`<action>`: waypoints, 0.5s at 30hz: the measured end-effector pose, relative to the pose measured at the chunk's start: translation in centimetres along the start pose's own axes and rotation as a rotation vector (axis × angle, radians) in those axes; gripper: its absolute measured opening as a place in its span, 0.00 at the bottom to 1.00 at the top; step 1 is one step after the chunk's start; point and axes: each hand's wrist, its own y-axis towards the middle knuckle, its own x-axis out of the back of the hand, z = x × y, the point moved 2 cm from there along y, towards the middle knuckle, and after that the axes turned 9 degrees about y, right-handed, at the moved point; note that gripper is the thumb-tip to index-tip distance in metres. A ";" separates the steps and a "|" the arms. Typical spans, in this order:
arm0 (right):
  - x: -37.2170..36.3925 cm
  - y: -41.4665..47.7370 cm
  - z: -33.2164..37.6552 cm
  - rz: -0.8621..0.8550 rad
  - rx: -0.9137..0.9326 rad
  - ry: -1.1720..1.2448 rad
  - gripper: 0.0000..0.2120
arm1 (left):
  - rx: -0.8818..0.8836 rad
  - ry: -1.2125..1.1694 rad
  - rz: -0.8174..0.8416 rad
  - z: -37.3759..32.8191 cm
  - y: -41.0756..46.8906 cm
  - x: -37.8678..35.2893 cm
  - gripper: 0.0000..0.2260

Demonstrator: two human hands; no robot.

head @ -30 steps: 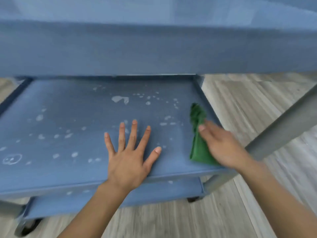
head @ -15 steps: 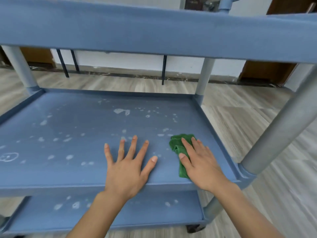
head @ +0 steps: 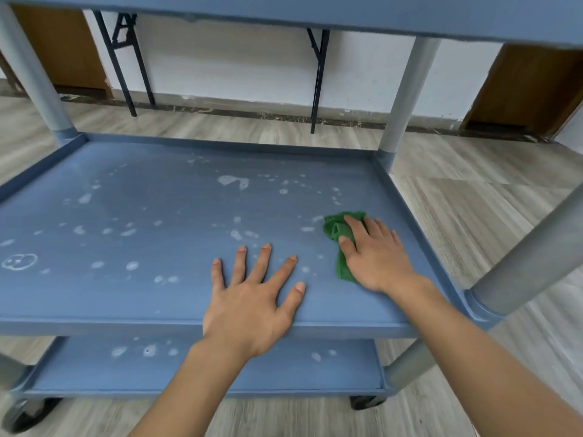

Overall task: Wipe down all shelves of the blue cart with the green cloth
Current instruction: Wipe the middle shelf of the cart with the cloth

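Note:
The blue cart's middle shelf [head: 157,209] fills the view, spotted with several pale wet marks. My right hand [head: 375,253] lies flat with straight fingers on the crumpled green cloth [head: 336,230], pressing it onto the shelf near the right rim. My left hand [head: 252,298] rests palm down with fingers spread on the shelf's front middle, holding nothing. The bottom shelf [head: 220,370] shows below, also spotted. The top shelf's underside [head: 347,11] runs along the top.
Grey cart posts stand at the far left [head: 31,74], the far right [head: 403,96] and the near right [head: 530,263]. Black casters [head: 366,402] sit on the wood floor. Black folding table legs [head: 317,80] and a white wall lie behind the cart.
The view has tilted up, showing the wall behind. My right hand flattened on the cloth and slid it left off the right rim, then a little farther back. My left hand stayed put.

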 end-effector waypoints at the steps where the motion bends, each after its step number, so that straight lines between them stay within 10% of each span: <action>1: -0.1 1.7 0.0 -0.004 -0.004 0.010 0.28 | 0.006 -0.004 -0.010 0.0 0.0 -0.2 0.27; 15: 0.7 21.1 1.4 0.044 -0.084 0.020 0.28 | -0.008 0.031 -0.184 0.3 0.4 -1.3 0.25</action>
